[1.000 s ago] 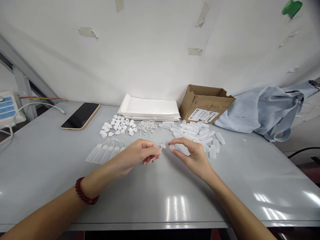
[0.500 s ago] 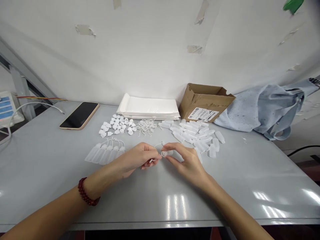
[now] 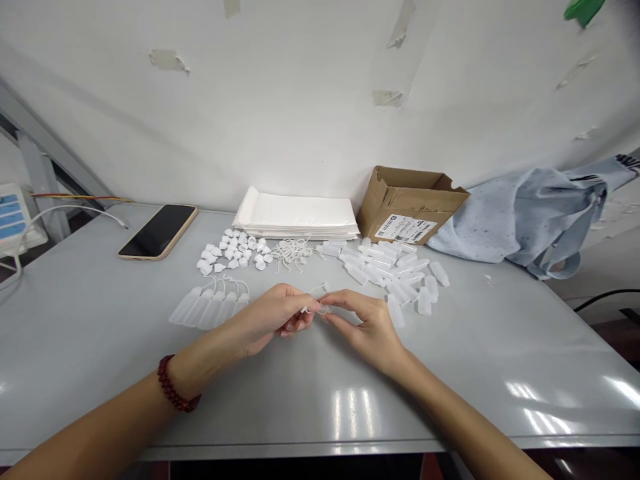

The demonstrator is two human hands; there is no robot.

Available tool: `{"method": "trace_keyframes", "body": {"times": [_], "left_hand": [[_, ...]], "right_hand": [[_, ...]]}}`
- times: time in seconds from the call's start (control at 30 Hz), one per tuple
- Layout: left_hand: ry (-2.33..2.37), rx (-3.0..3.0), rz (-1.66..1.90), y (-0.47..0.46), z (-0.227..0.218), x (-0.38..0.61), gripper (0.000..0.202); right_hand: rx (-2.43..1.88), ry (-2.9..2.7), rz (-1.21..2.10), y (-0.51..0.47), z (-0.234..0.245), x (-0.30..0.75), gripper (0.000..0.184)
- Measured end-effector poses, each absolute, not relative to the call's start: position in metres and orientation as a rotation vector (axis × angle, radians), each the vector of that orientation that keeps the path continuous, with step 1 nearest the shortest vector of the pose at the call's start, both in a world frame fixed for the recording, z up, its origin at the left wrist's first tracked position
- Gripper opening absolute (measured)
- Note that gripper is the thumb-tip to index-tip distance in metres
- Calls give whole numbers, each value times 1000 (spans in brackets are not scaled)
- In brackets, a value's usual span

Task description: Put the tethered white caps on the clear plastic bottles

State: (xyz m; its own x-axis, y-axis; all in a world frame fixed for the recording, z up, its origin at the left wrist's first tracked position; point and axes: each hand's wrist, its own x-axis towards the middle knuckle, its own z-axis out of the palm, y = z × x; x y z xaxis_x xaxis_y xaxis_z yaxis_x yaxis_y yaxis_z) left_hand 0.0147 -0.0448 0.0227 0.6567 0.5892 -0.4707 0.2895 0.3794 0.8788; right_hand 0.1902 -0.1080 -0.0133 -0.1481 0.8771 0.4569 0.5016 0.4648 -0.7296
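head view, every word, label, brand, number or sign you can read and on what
No text reads clearly.
White printed label on open brown cardboard box: too small.
Dark marks above that label: too blurred.
Blue panels on white plastic unit, far left: nothing legible.

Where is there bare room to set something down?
Bare grey tabletop: left of the left forearm, before the black-screened phone; right of the right forearm, before the pale blue cloth; between both forearms, toward the front edge. Crowded: the back middle, with white plastic caps, thin white straps, translucent plastic tubes.
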Motion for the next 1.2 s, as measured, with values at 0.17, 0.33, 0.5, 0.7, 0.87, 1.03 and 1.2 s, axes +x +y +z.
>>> {"method": "trace_keyframes", "body": {"times": [0.17,0.33,0.5,0.7,0.87,1.03,1.2], "left_hand": [[900,1234,241,-47,26,16,34],[896,1188,285,-47,24,18,30],[885,1168,291,-46,21,18,32],[898,1177,283,-47,24,18,30],[933,1273,321,-45,21,17,29],[1063,1638,471,-44,13,15,24],[1007,1897,535,-48,9,17,20]], "right_hand": [[-1218,-1670,679,-105,-16,191,15],[-1197,-1642,719,-104,-16,192,16],[-1203,-1681,664,-104,-17,192,12],[-1198,-1661,708,-104,-18,192,13],[-1202,-1682,655,-103,-21,192,18],[-1217,-1624,735,-102,-24,191,23],[-1203,-1453,916,-101,-23,190,23]]}}
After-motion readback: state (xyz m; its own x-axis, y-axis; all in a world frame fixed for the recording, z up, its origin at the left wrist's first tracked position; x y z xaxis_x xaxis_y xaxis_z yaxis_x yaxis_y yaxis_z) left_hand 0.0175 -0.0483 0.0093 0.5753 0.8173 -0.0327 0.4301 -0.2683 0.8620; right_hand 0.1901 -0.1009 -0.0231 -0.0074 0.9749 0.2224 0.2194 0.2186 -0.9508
